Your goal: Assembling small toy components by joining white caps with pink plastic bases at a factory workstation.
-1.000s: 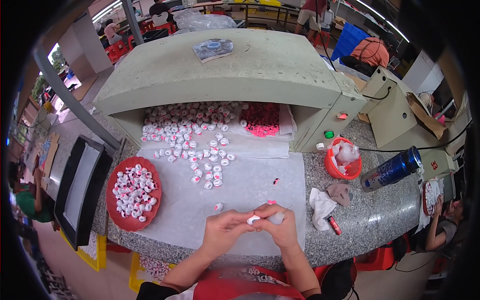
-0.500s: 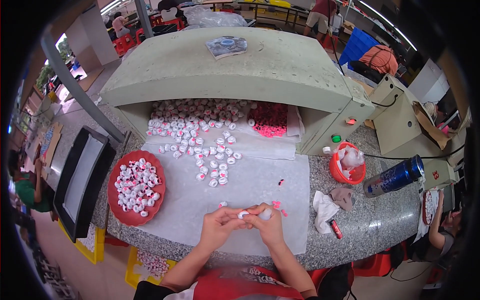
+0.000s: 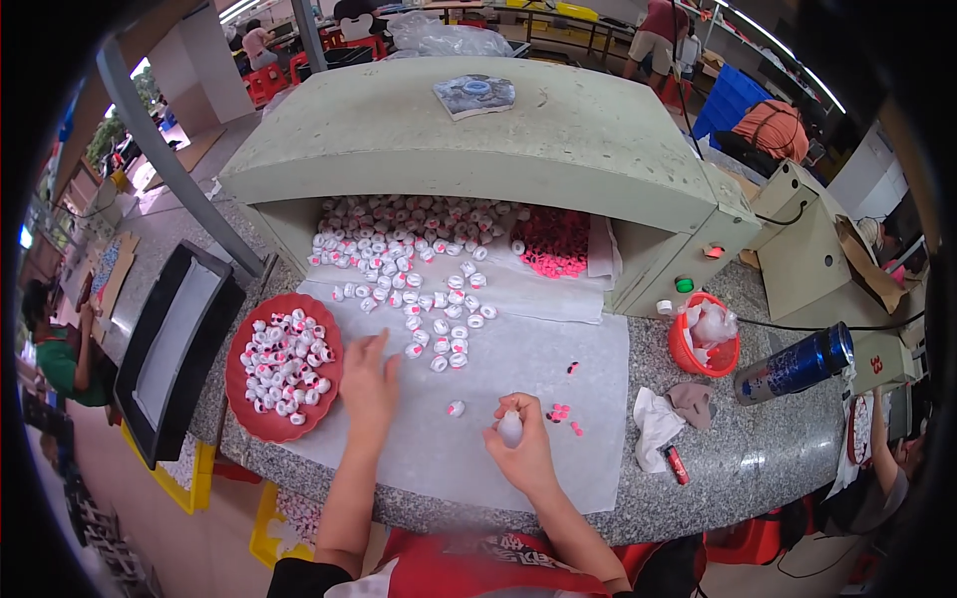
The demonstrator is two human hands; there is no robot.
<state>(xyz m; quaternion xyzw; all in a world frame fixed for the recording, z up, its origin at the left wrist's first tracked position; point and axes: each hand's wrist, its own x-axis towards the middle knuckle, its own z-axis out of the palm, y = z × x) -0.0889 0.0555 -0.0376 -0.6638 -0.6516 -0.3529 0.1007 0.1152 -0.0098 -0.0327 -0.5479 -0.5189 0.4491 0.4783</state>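
Observation:
My right hand (image 3: 523,446) is closed around a small translucent squeeze bottle (image 3: 510,430) above the white paper sheet (image 3: 454,468). My left hand (image 3: 369,379) is off to the left with fingers stretched and thumb apart, beside a red scalloped plate (image 3: 261,427). Small white pieces with pink and black spots (image 3: 289,364) are heaped on that plate. A single white piece (image 3: 456,408) lies on the paper between my hands. Right of the bottle are several tiny pink pieces (image 3: 560,412). More white pieces (image 3: 439,346) spread from the paper back into the machine's opening.
A pale green box-shaped machine (image 3: 478,130) spans the back, with pink pieces (image 3: 553,249) on a sheet inside. To the right are a red basket (image 3: 688,351), a blue tumbler (image 3: 797,364), crumpled cloth (image 3: 653,424) and a red tube (image 3: 676,465). A black tray (image 3: 130,389) stands left.
My hands have come apart: the left went up and left toward the plate, letting go of a white piece. The right keeps the bottle. The view has shifted slightly.

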